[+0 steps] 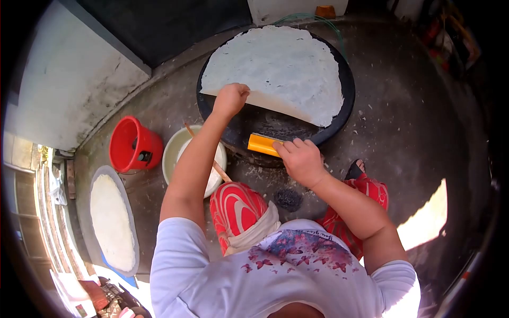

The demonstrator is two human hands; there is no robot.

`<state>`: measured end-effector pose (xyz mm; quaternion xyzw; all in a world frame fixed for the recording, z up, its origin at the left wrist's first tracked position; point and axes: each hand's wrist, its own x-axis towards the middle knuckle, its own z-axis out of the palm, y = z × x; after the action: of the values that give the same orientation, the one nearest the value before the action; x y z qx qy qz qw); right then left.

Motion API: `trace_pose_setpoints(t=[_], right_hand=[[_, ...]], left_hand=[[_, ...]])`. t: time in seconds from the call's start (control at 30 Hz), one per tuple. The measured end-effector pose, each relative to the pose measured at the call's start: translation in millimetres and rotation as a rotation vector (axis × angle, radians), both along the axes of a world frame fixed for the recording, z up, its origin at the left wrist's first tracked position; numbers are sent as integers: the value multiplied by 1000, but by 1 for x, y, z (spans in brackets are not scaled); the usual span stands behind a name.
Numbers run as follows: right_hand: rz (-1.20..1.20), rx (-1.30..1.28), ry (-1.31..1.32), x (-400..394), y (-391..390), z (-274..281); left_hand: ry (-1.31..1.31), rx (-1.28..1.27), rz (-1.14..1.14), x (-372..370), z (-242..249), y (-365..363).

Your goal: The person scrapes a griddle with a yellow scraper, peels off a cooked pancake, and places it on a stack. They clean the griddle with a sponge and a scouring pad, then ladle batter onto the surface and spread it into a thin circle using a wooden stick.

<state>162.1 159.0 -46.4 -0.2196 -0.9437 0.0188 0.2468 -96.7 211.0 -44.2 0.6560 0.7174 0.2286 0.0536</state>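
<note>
A large thin pale sheet [278, 66] lies on a round black griddle [347, 87]. Its near edge is lifted or folded, showing a tan underside and bare dark griddle below it. My left hand [231, 99] pinches that edge at the left. In my right hand [302, 160] is a yellow scraper [263, 144], held over the griddle's near rim. Left of my knee, a pale green basin [168, 153] holds white batter, with a wooden stick [221, 171] across it, partly hidden behind my left forearm.
A red bucket [136, 144] stands left of the basin. Below it, another pale sheet [111, 222] lies on an oval board [133, 228]. A white wall [69, 79] is at the left. A green hose [318, 19] runs behind the griddle. Small scraps dot the floor.
</note>
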Motion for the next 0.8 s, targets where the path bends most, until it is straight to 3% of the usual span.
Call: trace_pose_setpoints(t=[0.17,0.4,0.5,0.63,0.77,0.8], right_hand=[[-26,-21,9,-1,2,6],[-21,-128,15,2,-5,14],[0,-145,19,6,-9,17],[59,-185,-7,14,-20,20],[134,-258,-41,23,-35,19],[127,-288,-31,24,-39,19]], left_hand=[[-10,79,-24,2,43,43],[93,531,-109,19,105,31],[56,593,-86,21,92,-8],[62,494,-89,25,43,-68],[-43,184,-100,30,-13,-129],[78,38,-212,19,-31,-143]])
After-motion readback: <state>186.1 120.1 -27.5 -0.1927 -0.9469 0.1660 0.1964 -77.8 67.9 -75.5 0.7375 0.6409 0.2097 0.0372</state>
